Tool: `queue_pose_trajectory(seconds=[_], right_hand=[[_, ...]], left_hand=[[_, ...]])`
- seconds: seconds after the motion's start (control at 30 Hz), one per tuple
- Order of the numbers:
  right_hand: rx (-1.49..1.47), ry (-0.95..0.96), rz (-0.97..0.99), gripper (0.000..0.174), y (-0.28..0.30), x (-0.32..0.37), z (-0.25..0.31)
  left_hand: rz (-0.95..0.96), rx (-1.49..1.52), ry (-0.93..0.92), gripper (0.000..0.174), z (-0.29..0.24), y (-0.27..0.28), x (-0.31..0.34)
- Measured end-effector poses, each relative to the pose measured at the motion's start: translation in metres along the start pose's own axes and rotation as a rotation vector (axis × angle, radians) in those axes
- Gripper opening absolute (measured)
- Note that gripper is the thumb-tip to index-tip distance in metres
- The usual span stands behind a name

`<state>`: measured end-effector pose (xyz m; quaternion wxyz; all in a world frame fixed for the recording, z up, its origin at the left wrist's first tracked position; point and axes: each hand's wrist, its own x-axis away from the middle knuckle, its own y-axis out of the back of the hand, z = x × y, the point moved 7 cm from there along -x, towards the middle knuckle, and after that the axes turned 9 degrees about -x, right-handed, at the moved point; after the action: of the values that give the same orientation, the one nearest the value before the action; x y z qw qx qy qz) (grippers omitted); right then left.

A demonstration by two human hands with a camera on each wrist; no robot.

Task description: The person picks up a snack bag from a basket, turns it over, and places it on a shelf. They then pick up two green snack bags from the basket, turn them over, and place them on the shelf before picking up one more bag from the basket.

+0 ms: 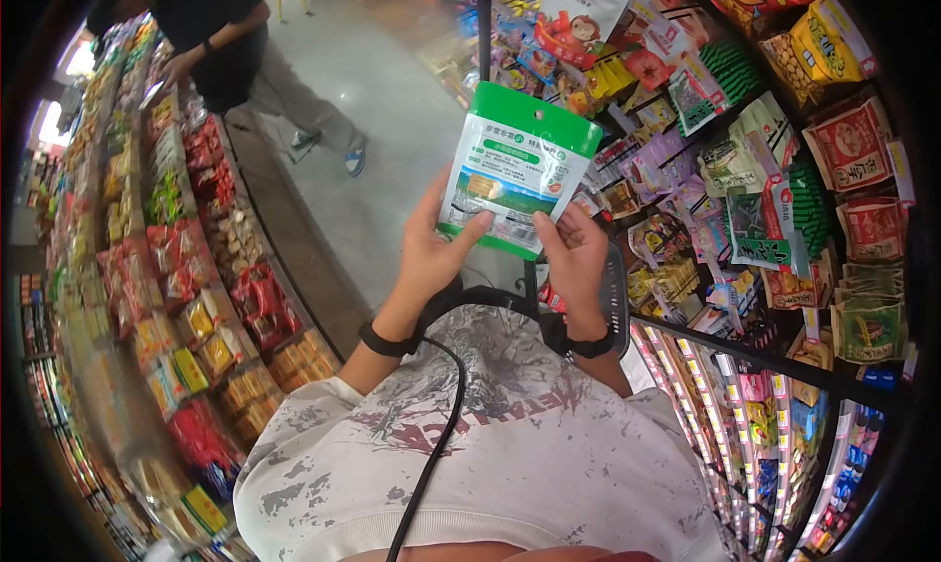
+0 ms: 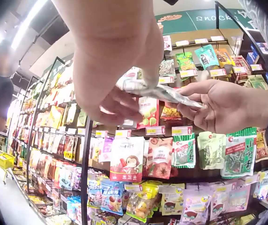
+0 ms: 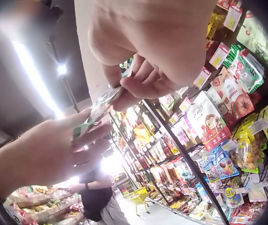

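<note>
A flat snack pouch (image 1: 515, 167), white with a green top and a green picture panel, is held up in front of me between both hands. My left hand (image 1: 431, 244) pinches its lower left corner with the thumb on the front. My right hand (image 1: 573, 248) pinches the lower right corner. In the left wrist view the pouch (image 2: 164, 92) shows edge-on between the left hand (image 2: 110, 89) and the right hand (image 2: 223, 105). The right wrist view has the pouch (image 3: 101, 108) thin between the right hand (image 3: 143, 70) and the left hand (image 3: 45, 150).
Hanging snack racks (image 1: 765, 170) full of bags fill the right side; a low shelf of packets (image 1: 186, 268) runs along the left. A grey aisle floor (image 1: 372, 131) lies between. Another person in a black top (image 1: 221, 33) stands at the left shelf. A yellow basket (image 2: 5, 161) sits far down the aisle.
</note>
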<state>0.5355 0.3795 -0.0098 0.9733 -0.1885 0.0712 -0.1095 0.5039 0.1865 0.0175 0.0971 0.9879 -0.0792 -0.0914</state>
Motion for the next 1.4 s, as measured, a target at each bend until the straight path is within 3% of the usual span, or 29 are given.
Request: queue_pose_trajectory(seconds=[0.1, 0.17, 0.23, 0.3, 0.43, 0.53, 0.57, 0.67, 0.7, 0.8, 0.83, 0.93, 1.1, 1.23, 1.4], right_hand=[[0.131, 0.097, -0.095, 0.028, -0.012, -0.026, 0.000], [0.222, 0.185, 0.035, 0.029, -0.039, -0.041, 0.007], [0.270, 0.248, 0.186, 0.030, -0.066, -0.060, 0.017], [0.265, 0.286, 0.352, 0.032, -0.091, -0.079, 0.021], [0.398, 0.446, -0.162, 0.049, -0.075, -0.121, 0.025], [0.201, 0.373, -0.199, 0.056, -0.070, -0.152, 0.016], [0.193, 0.313, -0.211, 0.052, -0.068, -0.158, 0.011], [0.160, 0.122, -0.253, 0.041, -0.055, -0.162, -0.002], [0.288, 0.176, -0.286, 0.024, -0.042, -0.160, 0.003], [0.458, 0.192, -0.435, 0.018, -0.007, -0.156, 0.018], [0.509, 0.240, -0.519, 0.018, 0.014, -0.153, 0.021], [0.598, 0.315, -0.779, 0.017, 0.063, -0.144, 0.040], [0.814, 0.413, -1.152, 0.023, 0.151, -0.128, 0.067], [0.873, 0.467, -1.305, 0.030, 0.196, -0.133, 0.085], [0.809, 0.451, -1.242, 0.032, 0.238, -0.159, 0.091]], left_hand=[[0.047, -0.155, -0.117, 0.089, -0.001, 0.006, -0.042], [0.229, -0.217, -0.185, 0.099, -0.003, 0.009, -0.065], [0.476, -0.114, -0.124, 0.095, 0.018, 0.006, -0.083], [0.700, 0.073, -0.002, 0.074, 0.027, 0.006, -0.101], [0.744, 0.187, 0.158, 0.034, 0.028, 0.028, -0.138], [1.014, -0.009, 0.294, 0.029, 0.047, 0.037, -0.155], [1.084, -0.021, 0.222, 0.025, 0.058, 0.033, -0.157], [1.162, 0.024, 0.170, 0.026, 0.078, 0.020, -0.175], [1.169, -0.086, 0.183, 0.034, 0.071, 0.016, -0.185], [0.926, 0.019, -0.040, 0.043, 0.066, 0.005, -0.217], [0.956, -0.059, -0.066, 0.049, 0.075, 0.001, -0.227], [1.010, -0.136, 0.041, 0.045, 0.092, -0.017, -0.251], [1.107, -0.183, 0.000, 0.040, 0.103, -0.051, -0.296], [1.142, -0.214, -0.013, 0.037, 0.110, -0.091, -0.325], [1.224, -0.208, -0.064, 0.037, 0.098, -0.151, -0.354]])
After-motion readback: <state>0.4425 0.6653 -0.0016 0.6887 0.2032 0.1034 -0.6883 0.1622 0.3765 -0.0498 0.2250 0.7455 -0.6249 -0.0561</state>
